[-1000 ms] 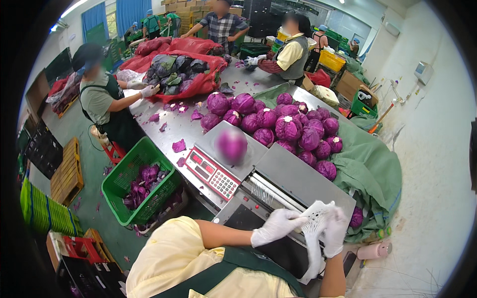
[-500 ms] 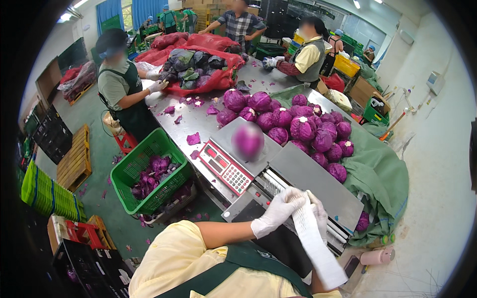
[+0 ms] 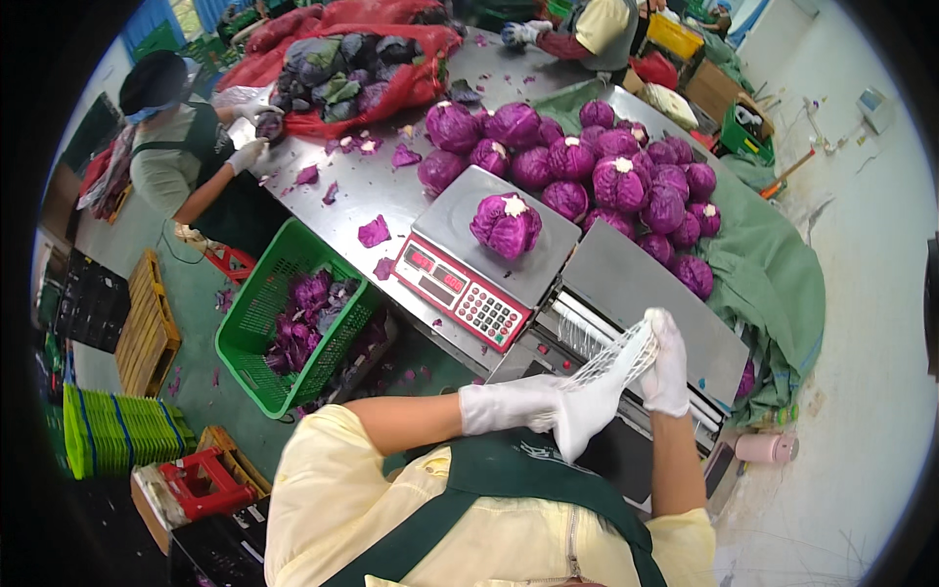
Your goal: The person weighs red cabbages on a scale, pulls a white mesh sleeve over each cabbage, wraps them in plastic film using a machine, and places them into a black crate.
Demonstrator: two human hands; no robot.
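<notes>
A white foam net sleeve is stretched out in front of my chest. My left hand, in a white glove, grips the sleeve at one end, its fingertips partly hidden by the mesh. At the other end my right hand, also gloved, is closed on the sleeve's edge and pulls the mesh wide. Just beyond the hands, a trimmed red cabbage rests stem up on the steel pan of a red and white digital scale. A film-wrapping machine with rollers and a flat metal plate lies beside the scale.
Many red cabbages are piled behind the scale, beside a green cloth. A green crate with leaves stands left. A co-worker handles a dark cabbage near a red mesh sack. A pink bottle stands right.
My hands have moved apart, and the sleeve, earlier bunched and hanging down, is now spread open between them. The view has tilted downward. The co-worker at left now holds a cabbage away from the sack.
</notes>
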